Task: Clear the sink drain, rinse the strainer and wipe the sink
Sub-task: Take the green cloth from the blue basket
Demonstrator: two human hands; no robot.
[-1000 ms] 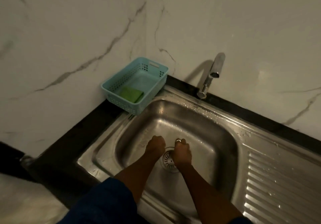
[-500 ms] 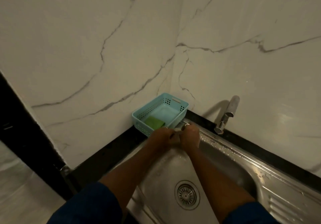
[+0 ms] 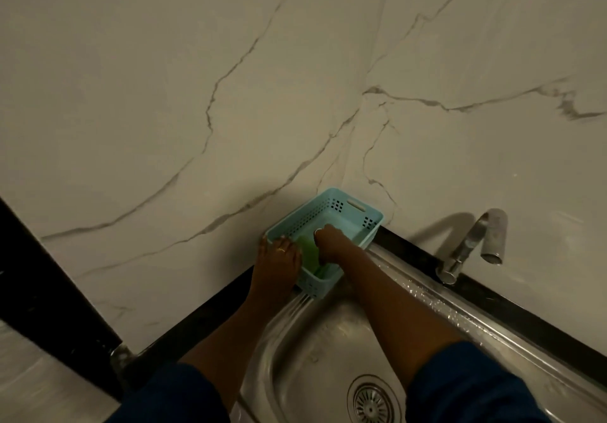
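Both hands are out of the basin now and up at the blue basket (image 3: 358, 207) in the sink's far left corner, where a second ago we had them down over the drain. Our left hand (image 3: 279, 263) lies flat and open against the basket's near left rim, steadying it, gripping nothing we can confirm. Our right hand (image 3: 328, 242) reaches inside, fingers curled down onto the green sponge (image 3: 308, 255); we can't tell if it's actually pinched yet. Strainer (image 3: 371, 401) sits seated in the drain at the basin's near edge, uncovered. Tap (image 3: 473, 242) at the far right edge, no water seen running. We judge drain work is paused or done and this is the switch to wiping: sponge fetch first; whether the strainer got rinsed isn't shown
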